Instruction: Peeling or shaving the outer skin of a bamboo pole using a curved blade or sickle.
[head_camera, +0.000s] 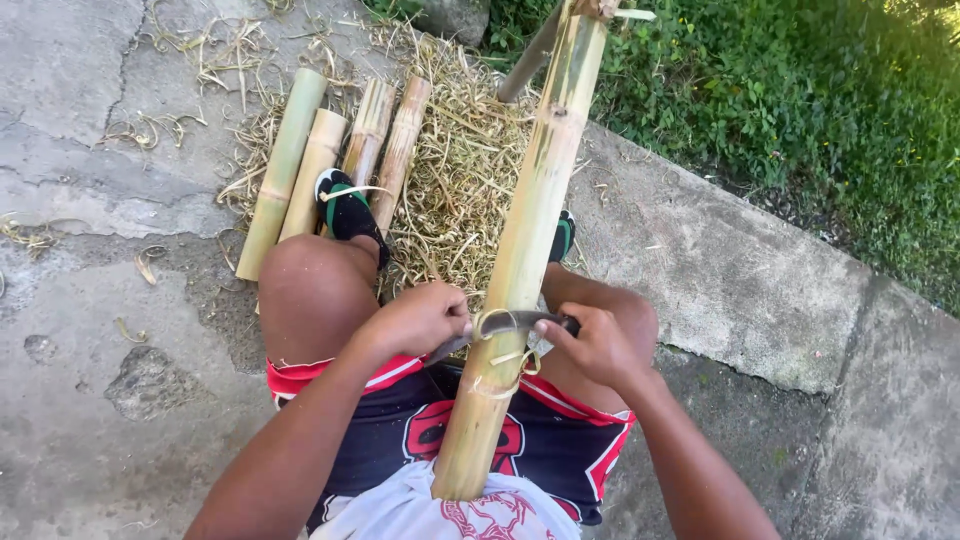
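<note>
A long yellow-green bamboo pole (525, 230) leans from my lap up and away between my knees. A curved dark blade (512, 320) lies across the pole. My left hand (420, 318) grips its left end and my right hand (592, 342) grips its right end. Thin pale shavings curl off the pole just under the blade.
Several cut bamboo pieces (320, 160) lie side by side on the concrete beyond my left foot (347, 208). A heap of dry shavings (465, 160) spreads behind them. Cracked concrete slab edge (760, 260) runs diagonally at right, with green grass (820, 100) beyond it.
</note>
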